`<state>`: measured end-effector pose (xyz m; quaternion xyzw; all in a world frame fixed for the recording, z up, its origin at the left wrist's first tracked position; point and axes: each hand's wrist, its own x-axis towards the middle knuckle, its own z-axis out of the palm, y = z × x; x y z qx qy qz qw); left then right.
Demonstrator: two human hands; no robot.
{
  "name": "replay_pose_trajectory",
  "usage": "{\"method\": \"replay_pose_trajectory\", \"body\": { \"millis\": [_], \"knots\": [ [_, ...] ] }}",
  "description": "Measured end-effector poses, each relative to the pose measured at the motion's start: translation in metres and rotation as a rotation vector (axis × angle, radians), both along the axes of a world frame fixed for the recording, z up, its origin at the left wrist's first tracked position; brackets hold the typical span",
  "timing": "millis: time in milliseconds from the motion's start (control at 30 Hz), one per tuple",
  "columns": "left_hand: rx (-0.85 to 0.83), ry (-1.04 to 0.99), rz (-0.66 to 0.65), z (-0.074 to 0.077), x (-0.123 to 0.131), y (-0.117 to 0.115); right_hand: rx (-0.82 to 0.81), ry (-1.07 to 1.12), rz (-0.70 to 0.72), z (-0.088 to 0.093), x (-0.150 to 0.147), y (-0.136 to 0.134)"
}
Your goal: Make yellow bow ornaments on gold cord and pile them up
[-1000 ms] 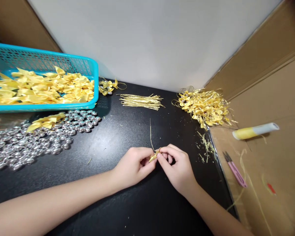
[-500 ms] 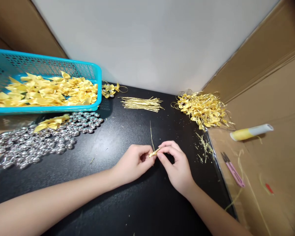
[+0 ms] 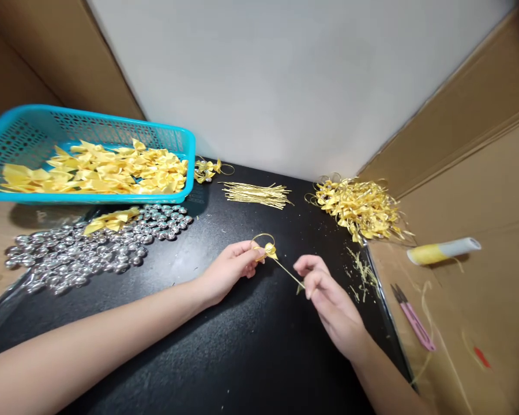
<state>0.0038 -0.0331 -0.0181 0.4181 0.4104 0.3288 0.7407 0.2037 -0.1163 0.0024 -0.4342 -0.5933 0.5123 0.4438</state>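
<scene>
My left hand (image 3: 236,266) pinches a small yellow ribbon bow (image 3: 270,251) between thumb and fingers. A loop of gold cord (image 3: 263,235) stands up from the bow. From its lower side a straight length of gold cord (image 3: 290,272) runs down to the right. The far end of that cord is gripped in the fingertips of my right hand (image 3: 335,305), so it stretches taut between both hands. Whether a bell or bead sits in the bow is too small to tell.
Yellow ribbon bows fill a blue basket (image 3: 112,199) at left, with silver beads (image 3: 82,253) before it. Cut gold cords (image 3: 257,195) lie at the back. Finished-looking looped bows (image 3: 358,207) are heaped right, near cord scraps (image 3: 363,274), pink thread snips (image 3: 413,317) and a tube (image 3: 443,251).
My hands have moved apart, my right hand going right and down with the cord end. The bow and its loop now show at my left fingertips. The view has shifted slightly.
</scene>
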Motion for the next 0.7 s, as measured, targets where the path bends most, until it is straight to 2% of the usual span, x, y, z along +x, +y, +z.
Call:
{"method": "replay_pose_trajectory", "body": {
  "millis": [133,233,367,567,633,700],
  "knots": [
    [0.074,-0.070,0.027,-0.007,-0.002,0.004,0.020,0.287,-0.017,0.002,0.004,0.002],
    [0.060,-0.111,0.019,-0.011,-0.003,0.007,-0.010,0.421,-0.015,0.004,0.003,0.004],
    [0.025,-0.128,0.007,-0.013,-0.004,0.011,-0.070,0.429,-0.010,0.003,0.002,0.005],
    [-0.014,-0.178,-0.053,-0.011,-0.006,0.016,-0.193,0.437,0.090,0.003,0.001,0.004],
    [0.013,-0.142,-0.092,-0.007,-0.007,0.017,-0.191,0.416,0.110,0.003,0.001,0.003],
    [0.069,-0.052,-0.185,-0.002,-0.009,0.019,-0.164,0.366,0.119,0.003,0.003,0.003]
  ]
}}
